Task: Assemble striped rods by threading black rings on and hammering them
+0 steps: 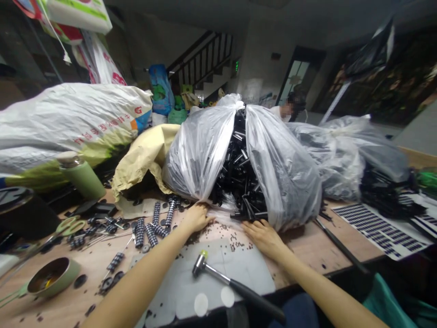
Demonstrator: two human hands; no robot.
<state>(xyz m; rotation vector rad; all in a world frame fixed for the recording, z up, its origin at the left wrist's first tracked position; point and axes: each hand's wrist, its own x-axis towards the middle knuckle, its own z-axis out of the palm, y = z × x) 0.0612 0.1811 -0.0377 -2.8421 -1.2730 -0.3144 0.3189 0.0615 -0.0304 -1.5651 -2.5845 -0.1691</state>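
A big clear plastic bag (287, 168) stands on the table with a split down its front. Through the split, many short black plastic tubes (239, 159) show, some spilling at the bottom. My left hand (197, 218) is closed on the bag's gathered lower edge, left of the opening. On the other side my right hand (264, 238) lies low with its fingers stretched out, against the lowest tubes. Small dark bits (235, 241) are scattered between the hands. A hammer (218, 275) with a black handle rests on a grey mat (184, 291) in front of me.
Left are scissors (70, 225), stacked black-and-white rolls (139, 232), a green bowl (51, 278) and a green bottle (83, 175). A large white sack (68, 118) lies behind them. Right are another plastic bag (341, 155), a printed sheet (378, 228) and a dark rod (341, 246). Someone is behind the bags.
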